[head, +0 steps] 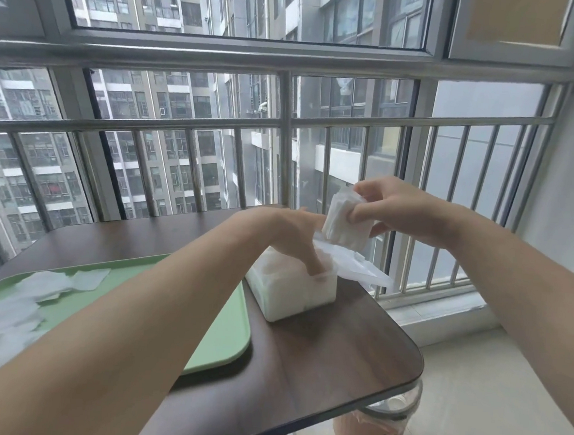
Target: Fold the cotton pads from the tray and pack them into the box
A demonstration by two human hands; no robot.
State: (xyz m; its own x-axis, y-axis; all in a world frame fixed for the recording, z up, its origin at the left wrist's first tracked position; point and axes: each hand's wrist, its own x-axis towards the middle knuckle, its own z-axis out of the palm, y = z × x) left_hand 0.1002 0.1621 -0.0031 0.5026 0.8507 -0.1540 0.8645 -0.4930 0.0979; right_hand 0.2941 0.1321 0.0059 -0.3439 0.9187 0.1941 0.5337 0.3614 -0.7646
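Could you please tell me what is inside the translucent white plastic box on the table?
The left hand reaches its fingers into the translucent white plastic box, whose walls show white filling, seemingly cotton pads. The fingers cover what lies beneath them.
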